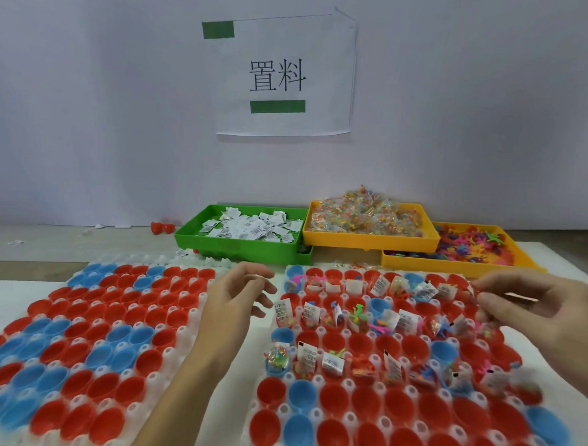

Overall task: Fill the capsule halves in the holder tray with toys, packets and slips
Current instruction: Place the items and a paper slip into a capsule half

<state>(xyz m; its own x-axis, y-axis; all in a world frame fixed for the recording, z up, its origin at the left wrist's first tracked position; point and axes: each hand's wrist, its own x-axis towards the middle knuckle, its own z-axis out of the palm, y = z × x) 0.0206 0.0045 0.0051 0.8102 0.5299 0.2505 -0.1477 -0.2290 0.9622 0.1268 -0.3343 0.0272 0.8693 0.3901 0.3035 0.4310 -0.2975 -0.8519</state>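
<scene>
Our left hand (240,294) hovers loosely open and empty; whether our right hand (536,314) pinches anything we cannot tell. The slips (252,226), light and flimsy, want an edge pinch before going into the right tray (316,413)

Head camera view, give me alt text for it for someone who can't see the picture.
A person's left hand and right hand hover, empty and loosely curled, over the right holder tray of red and blue capsule halves, three rows already filled. A left holder tray holds empty halves; behind sit a green bin of slips and two yellow bins.
</scene>
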